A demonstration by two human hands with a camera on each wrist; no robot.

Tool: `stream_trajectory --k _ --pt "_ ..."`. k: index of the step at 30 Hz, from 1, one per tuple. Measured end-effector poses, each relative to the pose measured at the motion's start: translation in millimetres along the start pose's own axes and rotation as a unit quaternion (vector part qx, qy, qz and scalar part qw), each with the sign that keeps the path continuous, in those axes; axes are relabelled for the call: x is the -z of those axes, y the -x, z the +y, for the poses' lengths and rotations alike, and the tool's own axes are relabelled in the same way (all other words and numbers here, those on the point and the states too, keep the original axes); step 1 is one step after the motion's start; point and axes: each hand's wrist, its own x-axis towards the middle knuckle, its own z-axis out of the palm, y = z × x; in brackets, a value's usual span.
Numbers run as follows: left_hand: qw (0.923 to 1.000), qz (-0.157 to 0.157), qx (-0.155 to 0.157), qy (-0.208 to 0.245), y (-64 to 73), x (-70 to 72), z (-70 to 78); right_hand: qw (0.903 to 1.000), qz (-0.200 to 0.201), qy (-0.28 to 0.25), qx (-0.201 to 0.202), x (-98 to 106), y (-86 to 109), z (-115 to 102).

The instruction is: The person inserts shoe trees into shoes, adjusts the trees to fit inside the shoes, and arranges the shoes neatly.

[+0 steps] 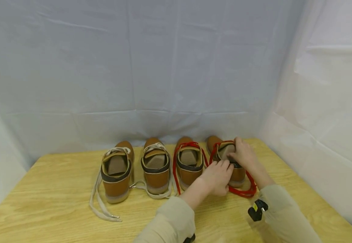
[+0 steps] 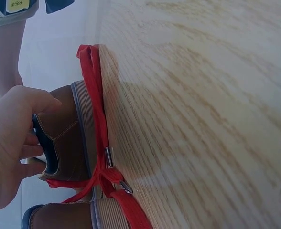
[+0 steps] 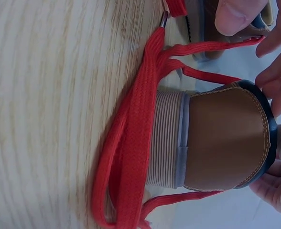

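Note:
Four brown leather shoes stand in a row, heels toward me. At the rightmost shoe [image 1: 238, 173], with its dark collar and loose red laces [image 3: 135, 119], both hands are at work. My right hand [image 1: 247, 155] holds the right side of its opening, the thumb reaching over the collar. My left hand [image 1: 218, 177] is at the left rear of the same shoe, fingertips at the collar. In the right wrist view the left thumb [image 3: 231, 19] stands apart from the heel. The inside of the opening is partly hidden by the hands.
Beside it stands another red-laced shoe [image 1: 189, 173]. Farther left are two shoes with cream laces, one middle-left [image 1: 157, 177] and one far left [image 1: 116, 187]. Their laces trail on the wooden table [image 1: 57, 189]. White sheeting [image 1: 151, 67] rises behind the toes and on both sides.

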Motion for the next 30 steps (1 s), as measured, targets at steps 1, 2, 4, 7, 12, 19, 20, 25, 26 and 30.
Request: stream_trajectory --k 1,2,4,7,12,19,20,25,26,30 --pt "1.0000 -0.001 0.000 0.000 -0.2 0.3 -0.2 1.0000 0.000 0.000 0.000 -0.1 -0.4 0.0" --pt "1.0000 -0.003 0.001 0.000 -0.3 0.6 -0.3 1.0000 0.000 0.000 0.000 0.1 -0.7 -0.4" --pt "1.0000 -0.004 0.001 -0.001 -0.4 1.1 -0.4 1.0000 0.001 0.001 0.002 0.1 -1.3 -0.5" --pt "0.9999 -0.010 0.001 -0.004 -0.7 1.5 0.0 0.9999 0.006 0.007 0.012 -0.9 -1.7 0.5" --pt "0.9998 -0.012 -0.004 -0.015 -1.8 2.5 2.1 0.9988 0.025 0.035 0.025 -3.8 -0.2 5.0" --pt "0.9997 -0.019 0.000 -0.015 -3.6 2.6 3.3 0.9974 0.031 0.064 0.014 -2.9 1.2 6.4" --pt "0.9997 -0.019 0.000 -0.014 -3.7 2.7 3.5 0.9974 0.029 0.065 0.011 -2.6 1.3 5.8" --pt "0.9996 -0.026 0.001 -0.008 -3.3 3.6 4.4 0.9971 0.025 0.071 0.005 -3.4 1.5 5.5" --pt "0.9996 -0.028 0.001 -0.008 -3.2 3.6 4.4 0.9970 0.026 0.072 0.007 -3.7 1.6 5.7" --pt "0.9994 -0.034 0.003 -0.009 -2.8 3.5 3.9 0.9970 0.026 0.072 0.013 -5.0 0.9 5.8"
